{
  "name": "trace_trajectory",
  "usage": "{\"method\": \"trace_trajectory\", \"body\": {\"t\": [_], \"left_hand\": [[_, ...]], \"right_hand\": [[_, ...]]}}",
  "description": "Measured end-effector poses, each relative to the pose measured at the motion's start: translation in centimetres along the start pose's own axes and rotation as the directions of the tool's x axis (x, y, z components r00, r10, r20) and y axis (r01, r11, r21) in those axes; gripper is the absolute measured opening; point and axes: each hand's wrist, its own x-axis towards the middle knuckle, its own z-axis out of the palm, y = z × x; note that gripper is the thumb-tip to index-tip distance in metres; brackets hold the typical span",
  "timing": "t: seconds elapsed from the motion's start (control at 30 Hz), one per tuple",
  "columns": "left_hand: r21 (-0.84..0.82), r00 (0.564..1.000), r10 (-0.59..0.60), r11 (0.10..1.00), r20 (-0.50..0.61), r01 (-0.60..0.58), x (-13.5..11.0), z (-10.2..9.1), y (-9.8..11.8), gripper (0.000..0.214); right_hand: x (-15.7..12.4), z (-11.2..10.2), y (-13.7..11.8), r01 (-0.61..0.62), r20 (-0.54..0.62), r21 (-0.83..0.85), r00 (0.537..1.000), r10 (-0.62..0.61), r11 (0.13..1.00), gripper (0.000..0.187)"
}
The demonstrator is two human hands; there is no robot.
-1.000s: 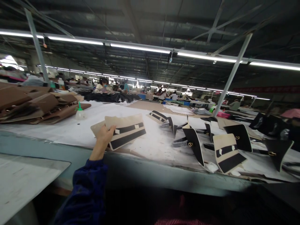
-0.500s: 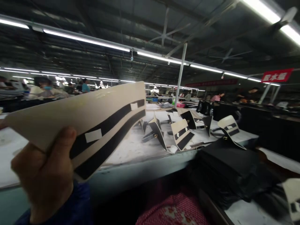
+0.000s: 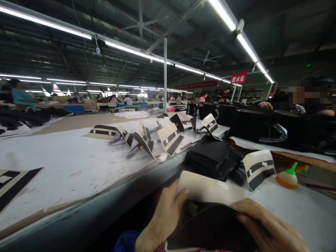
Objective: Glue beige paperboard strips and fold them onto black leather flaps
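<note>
Close in front of me, low in the view, my left hand (image 3: 164, 217) grips the left edge of a folded cream and black panel (image 3: 210, 190). My right hand (image 3: 265, 227) lies over its black lower flap at the right, fingers curled on it. The cream side faces up and the black side bends toward me. A stack of black pieces (image 3: 212, 157) sits just beyond the panel. Another cream panel with black stripes (image 3: 258, 168) stands to its right.
A long white worktable (image 3: 65, 164) runs left with several folded cream and black panels (image 3: 147, 138) standing on it. An orange glue bottle with a green cap (image 3: 288, 176) is at the right. A steel pole (image 3: 165, 73) rises behind. Other people work at far tables and at the right.
The view has swung right from the long table to a side surface. The panel held up in my left hand has come down in front of me, and my right hand has joined it.
</note>
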Motion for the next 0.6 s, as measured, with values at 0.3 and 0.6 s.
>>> {"method": "trace_trajectory", "body": {"t": [0.3, 0.6], "left_hand": [[-0.22, 0.994, -0.067, 0.972, 0.087, 0.085, -1.6, 1.0, 0.5, 0.04], [-0.235, 0.994, -0.02, 0.971, 0.106, 0.044, -2.5, 0.6, 1.8, 0.041]], "right_hand": [[2.2, 4.0, -2.5, 0.019, -0.016, 0.163, 1.0, -0.017, 0.986, 0.029], [4.4, 2.6, -3.0, 0.107, -0.045, -0.011, 0.993, -0.107, 0.994, 0.026]]}}
